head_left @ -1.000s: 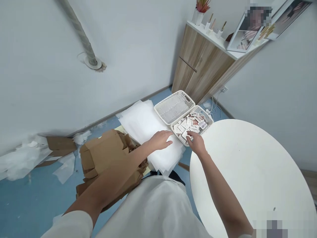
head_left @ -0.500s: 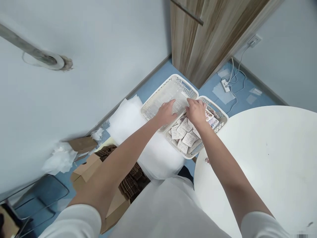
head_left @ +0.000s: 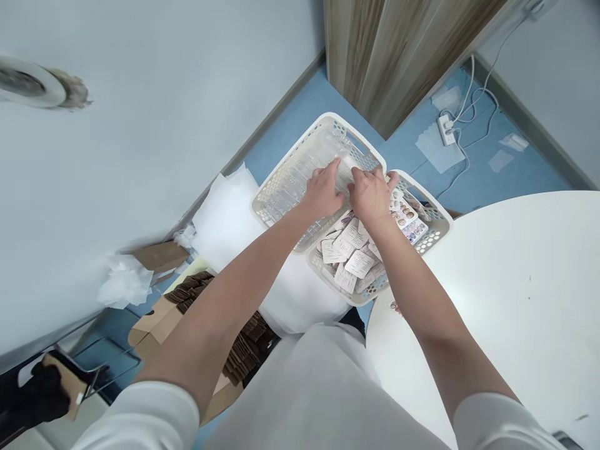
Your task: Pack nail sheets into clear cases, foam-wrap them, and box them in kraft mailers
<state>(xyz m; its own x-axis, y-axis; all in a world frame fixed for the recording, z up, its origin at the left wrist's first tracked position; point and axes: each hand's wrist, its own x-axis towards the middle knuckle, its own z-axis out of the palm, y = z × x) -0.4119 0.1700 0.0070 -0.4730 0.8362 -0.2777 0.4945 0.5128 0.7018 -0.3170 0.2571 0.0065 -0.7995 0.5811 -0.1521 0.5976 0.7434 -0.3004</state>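
Over the left white basket (head_left: 281, 162), which has clear plastic pieces (head_left: 290, 181) in it, my left hand (head_left: 323, 190) reaches with thumb and index finger apart; nothing shows between them. My right hand (head_left: 372, 195) is at the shared edge of the two baskets, its fingers bent down over the clear plastic, and what its fingertips touch is too small to make out. Beneath my right wrist, the right white basket (head_left: 438, 231) holds white printed cards (head_left: 360, 264) and sheets with small coloured pictures (head_left: 404, 215).
A round white table (head_left: 515, 281) stands at the right. White padding (head_left: 290, 294) lies under the baskets. At the lower left is a cardboard box (head_left: 162, 319) with brown folded pieces (head_left: 248, 350). A power strip (head_left: 446, 129) with cables lies on the floor beside the wooden cabinet (head_left: 375, 56).
The view has shifted, so the baskets look larger and nearer. Both hands have moved slightly deeper over the left basket and closer together.
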